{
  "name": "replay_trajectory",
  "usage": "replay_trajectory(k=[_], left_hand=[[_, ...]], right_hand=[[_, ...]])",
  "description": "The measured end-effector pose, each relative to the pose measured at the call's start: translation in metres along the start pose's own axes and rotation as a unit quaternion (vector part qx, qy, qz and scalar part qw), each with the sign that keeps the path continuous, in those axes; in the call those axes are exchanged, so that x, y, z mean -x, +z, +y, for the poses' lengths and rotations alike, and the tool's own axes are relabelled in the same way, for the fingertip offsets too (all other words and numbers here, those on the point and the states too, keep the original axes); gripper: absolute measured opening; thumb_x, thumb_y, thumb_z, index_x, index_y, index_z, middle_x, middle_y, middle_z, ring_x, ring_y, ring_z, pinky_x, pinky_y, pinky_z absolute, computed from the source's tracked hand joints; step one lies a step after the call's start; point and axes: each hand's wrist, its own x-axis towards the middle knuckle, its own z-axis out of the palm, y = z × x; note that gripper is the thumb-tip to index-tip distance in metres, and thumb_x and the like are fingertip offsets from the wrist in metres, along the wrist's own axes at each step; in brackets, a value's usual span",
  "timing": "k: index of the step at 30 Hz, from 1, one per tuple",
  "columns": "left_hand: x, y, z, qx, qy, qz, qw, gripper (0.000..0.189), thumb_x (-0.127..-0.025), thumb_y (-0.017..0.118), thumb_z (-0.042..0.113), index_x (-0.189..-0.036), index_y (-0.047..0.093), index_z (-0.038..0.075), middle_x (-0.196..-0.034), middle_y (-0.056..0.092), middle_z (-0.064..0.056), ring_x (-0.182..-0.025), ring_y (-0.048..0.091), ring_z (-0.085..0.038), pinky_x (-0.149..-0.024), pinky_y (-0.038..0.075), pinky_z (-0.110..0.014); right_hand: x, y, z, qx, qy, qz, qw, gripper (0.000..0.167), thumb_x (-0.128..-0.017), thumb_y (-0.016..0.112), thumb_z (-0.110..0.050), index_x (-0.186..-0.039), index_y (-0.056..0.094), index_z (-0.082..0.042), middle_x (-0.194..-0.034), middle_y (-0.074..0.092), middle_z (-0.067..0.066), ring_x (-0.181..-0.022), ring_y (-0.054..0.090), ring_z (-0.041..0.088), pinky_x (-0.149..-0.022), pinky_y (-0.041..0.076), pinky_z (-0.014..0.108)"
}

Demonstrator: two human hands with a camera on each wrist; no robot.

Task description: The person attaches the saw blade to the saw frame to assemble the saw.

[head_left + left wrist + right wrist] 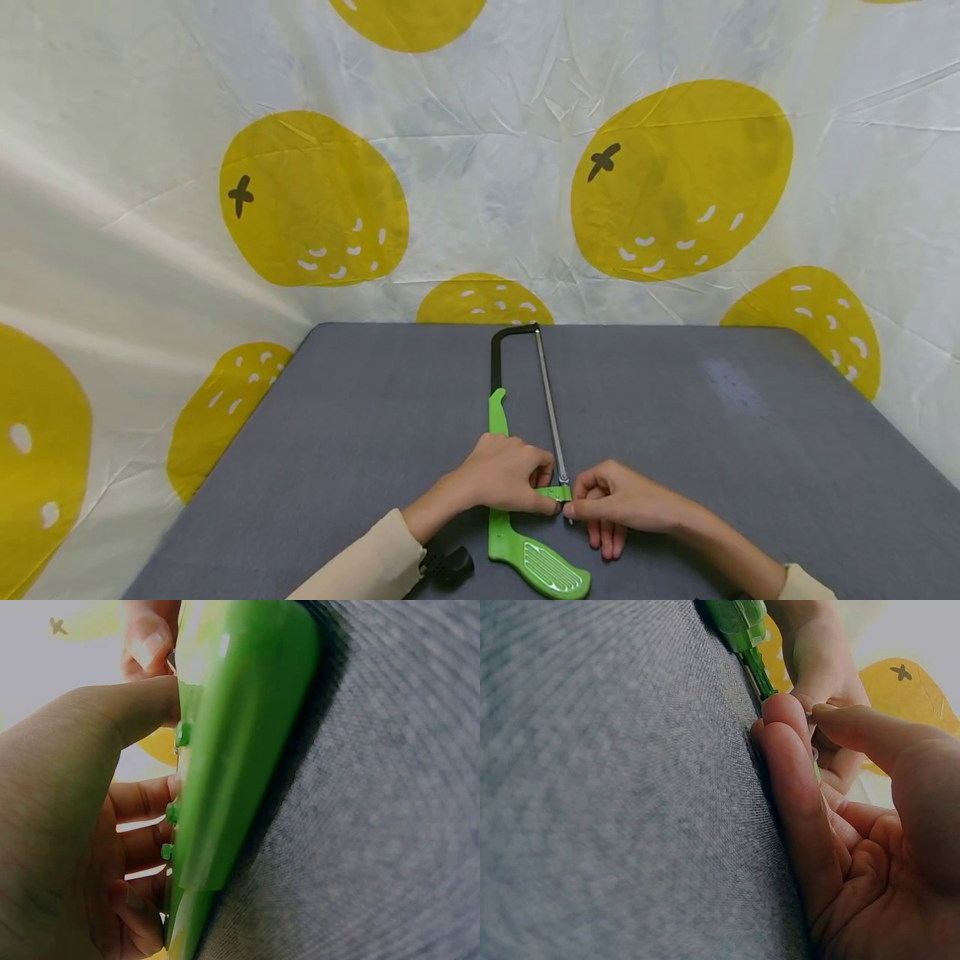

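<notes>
A hacksaw (498,417) with a green handle and a black bow frame lies flat on the grey table, its tip pointing away from me. Its thin metal blade (551,400) runs along the right side to a green bracket (555,493). My left hand (506,473) lies across the frame and grips it at this bracket, thumb and index finger close to the blade's near end. Thumb and index finger of my right hand (626,500) pinch a small metal piece (810,715) sticking out of the bracket; its other fingers rest on the cloth. The fingertips partly hide this piece.
Grey cloth covers the table (360,400). A black object (450,567) shows beside my left sleeve, at the wrist. Behind and to the sides hangs a white curtain (487,192) printed with yellow fruit.
</notes>
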Motion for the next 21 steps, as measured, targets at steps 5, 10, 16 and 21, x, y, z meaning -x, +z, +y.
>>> replay_trajectory(k=[5, 10, 16, 21], left_hand=[[0.001, 0.0003, -0.0005, -0.001, 0.0, 0.001, 1.0, 0.031, -0.082, 0.074, 0.059, -0.072, 0.057, 0.035, -0.058, 0.05, 0.019, -0.049, 0.046, -0.002, -0.048, 0.035, -0.027], [0.0018, -0.0015, 0.0002, -0.002, 0.001, 0.003, 1.0, 0.031, -0.082, 0.074, 0.058, -0.071, 0.057, 0.034, -0.057, 0.049, 0.019, -0.048, 0.046, -0.002, -0.047, 0.035, -0.027], [0.0022, -0.0029, 0.0018, -0.001, 0.001, 0.004, 1.0, 0.031, -0.082, 0.074, 0.057, -0.071, 0.056, 0.034, -0.057, 0.049, 0.018, -0.048, 0.045, -0.002, -0.046, 0.034, -0.028], [0.0025, -0.0034, 0.0019, -0.001, 0.001, 0.007, 1.0, 0.031, -0.082, 0.074, 0.057, -0.071, 0.056, 0.034, -0.056, 0.049, 0.018, -0.048, 0.045, -0.003, -0.046, 0.034, -0.028]], right_hand=[[-0.0012, 0.0002, 0.0004, 0.0, 0.002, -0.001, 1.0, 0.036, -0.102, 0.063, -0.02, -0.096, 0.064, 0.015, -0.064, 0.068, -0.001, -0.051, 0.068, 0.007, -0.048, 0.055, 0.024], [-0.0018, -0.0001, 0.0, 0.004, 0.003, 0.001, 1.0, 0.035, -0.102, 0.063, -0.02, -0.096, 0.064, 0.014, -0.064, 0.069, -0.001, -0.051, 0.069, 0.007, -0.048, 0.055, 0.025], [-0.0015, -0.0006, 0.0008, 0.004, 0.004, 0.002, 1.0, 0.034, -0.102, 0.063, -0.02, -0.096, 0.063, 0.014, -0.064, 0.069, -0.001, -0.051, 0.069, 0.008, -0.048, 0.055, 0.025], [-0.001, -0.0007, 0.0007, 0.003, 0.003, 0.002, 1.0, 0.035, -0.103, 0.062, -0.019, -0.095, 0.062, 0.015, -0.065, 0.069, 0.0, -0.051, 0.069, 0.008, -0.048, 0.055, 0.026]])
